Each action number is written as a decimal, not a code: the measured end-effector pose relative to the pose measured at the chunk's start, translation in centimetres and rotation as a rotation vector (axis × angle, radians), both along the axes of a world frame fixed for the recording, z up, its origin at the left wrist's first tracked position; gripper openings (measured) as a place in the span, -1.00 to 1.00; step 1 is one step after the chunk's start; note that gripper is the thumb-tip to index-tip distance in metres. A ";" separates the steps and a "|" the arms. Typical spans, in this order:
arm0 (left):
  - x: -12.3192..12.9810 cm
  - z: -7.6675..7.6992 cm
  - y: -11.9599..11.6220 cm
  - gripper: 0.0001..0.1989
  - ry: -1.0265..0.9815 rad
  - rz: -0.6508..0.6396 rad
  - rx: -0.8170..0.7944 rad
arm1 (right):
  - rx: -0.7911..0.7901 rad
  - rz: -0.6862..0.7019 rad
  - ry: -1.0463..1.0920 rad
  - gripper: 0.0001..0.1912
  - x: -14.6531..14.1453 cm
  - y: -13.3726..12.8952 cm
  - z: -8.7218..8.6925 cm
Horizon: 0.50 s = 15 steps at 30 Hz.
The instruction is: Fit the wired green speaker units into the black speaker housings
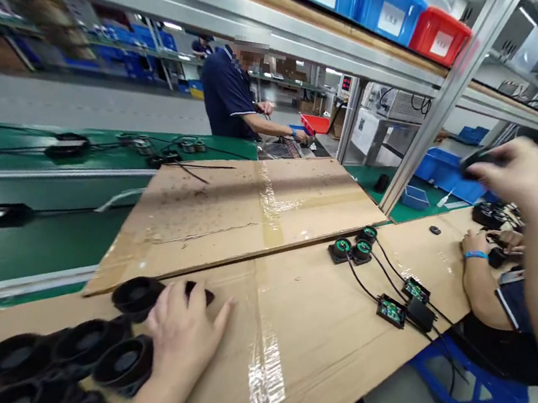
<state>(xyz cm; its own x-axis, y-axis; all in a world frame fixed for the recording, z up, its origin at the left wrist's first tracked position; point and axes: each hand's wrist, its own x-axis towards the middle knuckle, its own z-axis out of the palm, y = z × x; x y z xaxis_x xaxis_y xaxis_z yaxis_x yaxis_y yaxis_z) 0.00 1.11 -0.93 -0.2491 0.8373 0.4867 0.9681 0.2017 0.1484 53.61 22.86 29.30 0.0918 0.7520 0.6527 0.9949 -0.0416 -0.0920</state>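
Note:
My left hand [186, 334] rests palm down at the near edge of the cardboard, thumb spread away from the fingers. Its fingers reach over a black round cup-shaped housing [204, 294], which they partly hide. Beside it lies another black cup-shaped housing [136, 296], and several more housings [123, 362] are clustered to the lower left. My right hand [519, 171] is raised at the upper right, blurred by motion. Its fingers are closed on a dark rounded part [478, 162], whose exact kind I cannot make out.
Three round units with green boards [341, 247] are wired to small boxes [391, 311] on the cardboard [312, 316]. A co-worker's arm [482, 280] is at the right. Another person [229, 94] works across the bench. A metal post [429, 111] and shelf bins [391, 8] stand ahead.

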 end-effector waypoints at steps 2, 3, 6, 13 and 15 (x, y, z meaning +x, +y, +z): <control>-0.2 -0.4 0.2 -0.40 -0.050 0.008 0.041 | -0.205 0.059 0.055 -0.53 -2.8 1.3 -6.2; -0.4 -0.6 0.3 -0.39 -0.074 0.003 0.057 | -0.266 0.065 0.067 -0.60 -4.1 2.0 -9.6; -1.0 -1.2 0.6 -0.38 -0.139 -0.070 0.119 | -0.432 0.069 0.123 -0.71 -6.6 3.6 -18.3; -1.6 -2.6 1.9 -0.65 -0.247 -0.248 0.197 | -0.469 0.061 0.161 -0.81 -8.2 3.3 -22.6; -0.8 -2.9 1.6 -0.68 -0.333 -0.270 0.174 | -0.415 0.116 0.139 -0.87 -9.7 1.8 -21.2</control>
<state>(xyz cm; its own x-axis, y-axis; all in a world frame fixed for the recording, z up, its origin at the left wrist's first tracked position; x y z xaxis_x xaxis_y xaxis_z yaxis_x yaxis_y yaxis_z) -0.78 2.70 -3.79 -0.2000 0.8067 0.5561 0.8763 -0.1066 0.4698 43.92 24.68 8.11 0.0568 0.9580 0.2809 0.9746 0.0078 -0.2237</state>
